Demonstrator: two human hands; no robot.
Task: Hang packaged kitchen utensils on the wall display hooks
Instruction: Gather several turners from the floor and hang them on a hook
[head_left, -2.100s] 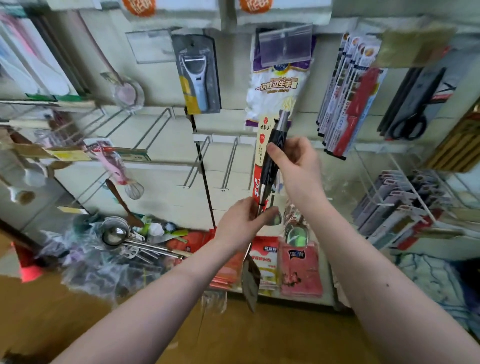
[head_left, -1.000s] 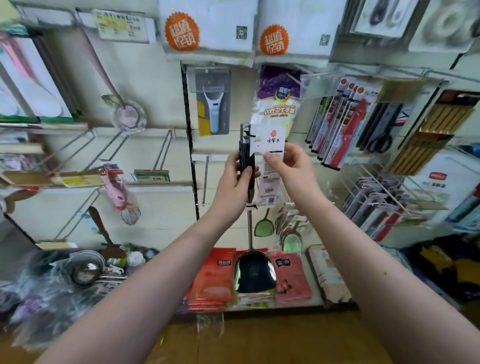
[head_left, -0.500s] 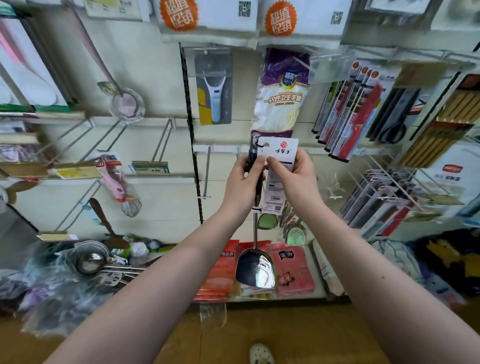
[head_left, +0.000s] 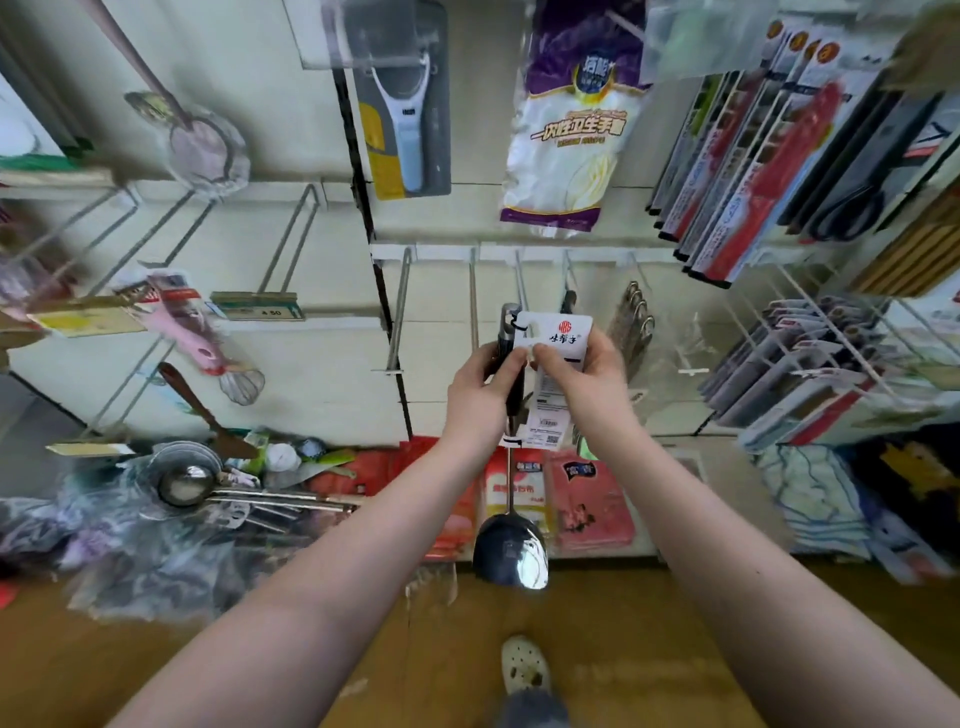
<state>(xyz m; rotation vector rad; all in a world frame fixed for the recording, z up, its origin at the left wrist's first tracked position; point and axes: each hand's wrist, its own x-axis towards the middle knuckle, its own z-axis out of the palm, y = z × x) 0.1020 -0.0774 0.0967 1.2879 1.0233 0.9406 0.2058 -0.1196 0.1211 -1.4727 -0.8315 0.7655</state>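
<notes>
Much of the spatula handle (head_left: 506, 328) hides behind left hand (head_left: 475, 397) and tag (head_left: 565, 332).

Left hand (head_left: 475, 400) gripping spatula (head_left: 511, 556), right hand (head_left: 582, 384) pinching card (head_left: 558, 332), hooks (head_left: 400, 312) behind

Upright carded steel spatula (head_left: 511, 551), blade down
</notes>
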